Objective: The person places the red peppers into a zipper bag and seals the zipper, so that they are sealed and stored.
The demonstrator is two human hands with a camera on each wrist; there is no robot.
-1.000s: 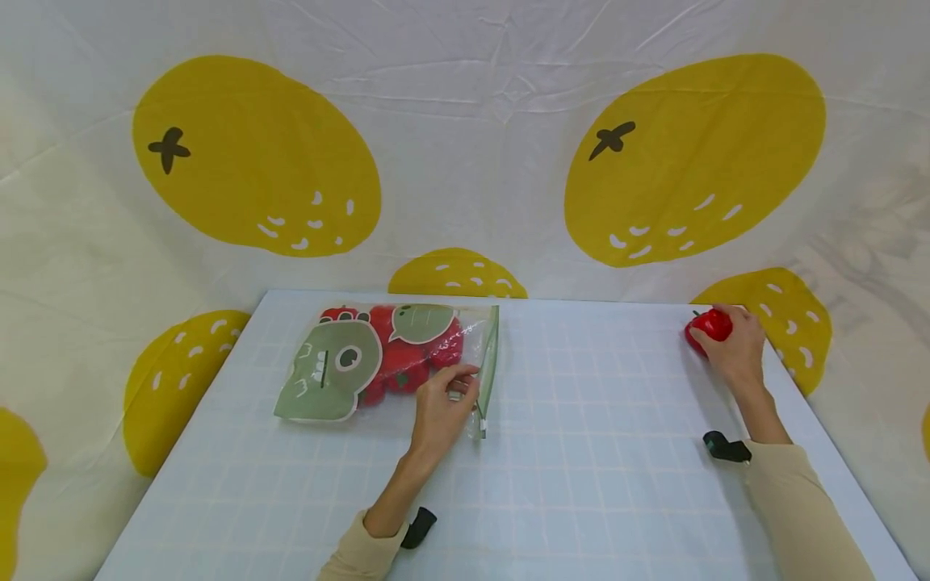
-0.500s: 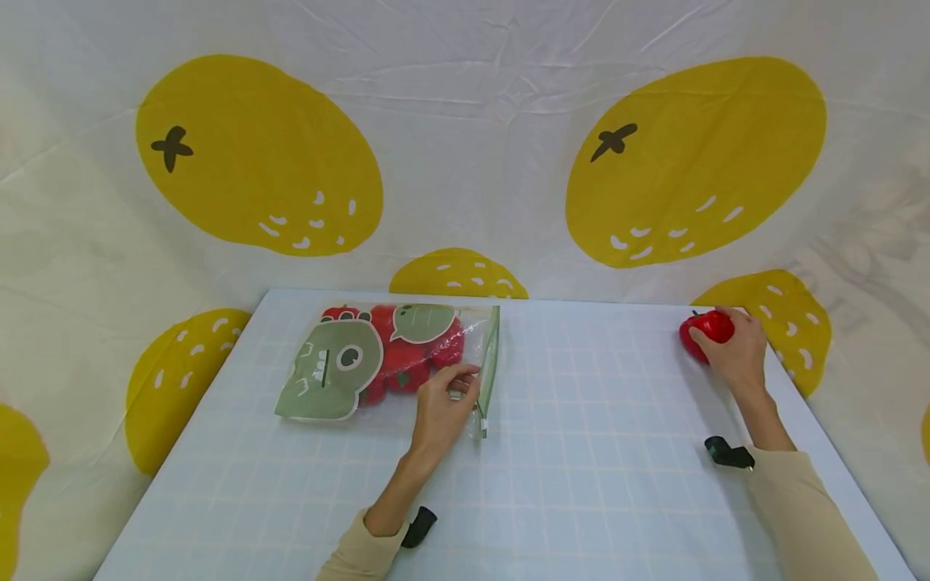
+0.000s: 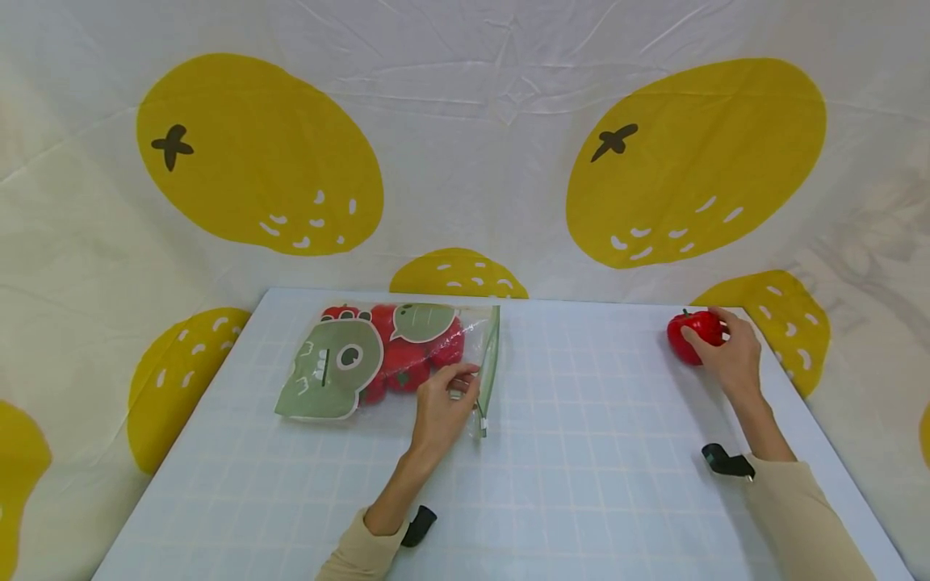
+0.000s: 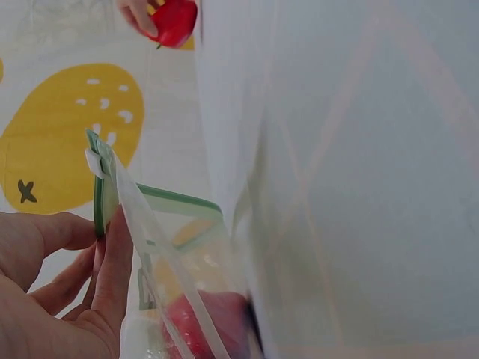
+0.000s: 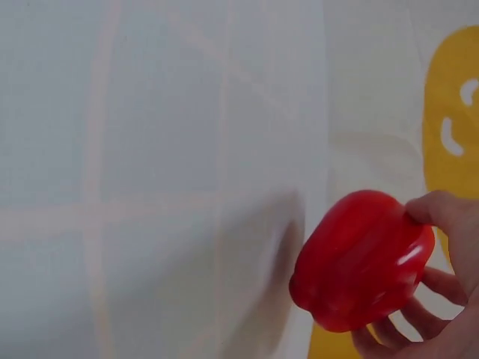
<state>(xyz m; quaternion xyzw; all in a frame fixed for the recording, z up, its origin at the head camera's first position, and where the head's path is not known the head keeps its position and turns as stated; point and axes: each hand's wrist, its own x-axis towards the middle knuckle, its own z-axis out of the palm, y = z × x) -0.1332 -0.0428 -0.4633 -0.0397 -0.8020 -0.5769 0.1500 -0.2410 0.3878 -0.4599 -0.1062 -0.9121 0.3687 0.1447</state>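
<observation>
A clear zip bag (image 3: 327,379) with a green cartoon print lies at the table's back left, with several red vegetables (image 3: 407,367) inside. My left hand (image 3: 445,407) pinches the edge of its mouth near the green zip strip (image 4: 179,198); in the left wrist view the mouth gapes apart. Over at the back right, my right hand (image 3: 732,355) grips a red bell pepper (image 3: 690,335) between thumb and fingers. The right wrist view shows this bell pepper (image 5: 363,262) close over the cloth, its shadow beside it, fingers curled round its far side.
A pale checked cloth (image 3: 581,452) covers the table, whose right edge runs close by the right hand. Behind hangs a white backdrop (image 3: 472,161) printted with yellow fruit shapes. Black straps (image 3: 726,461) sit at both wrists.
My right hand has shifted slightly left with the bell pepper, turning it so more of its body and stem shows. The left hand and the bag have stayed in place.
</observation>
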